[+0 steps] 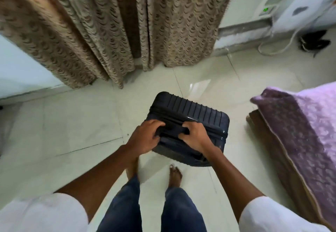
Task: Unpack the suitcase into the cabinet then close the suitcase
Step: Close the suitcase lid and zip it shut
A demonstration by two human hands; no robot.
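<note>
Both hands, left hand [145,137] and right hand [195,138], fingers clenched round top handle of upright dark-blue ribbed hard-shell suitcase [189,120] on glossy tiled floor [72,122]; rigid, smooth, likely weighty.

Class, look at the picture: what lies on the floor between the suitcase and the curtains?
Nothing: the head view shows only bare floor tiles between the suitcase and the curtains.

Closed dark suitcase [189,122] upright on tiled floor [72,122], left hand [145,137] and right hand [194,137] gripping its top handle
</note>
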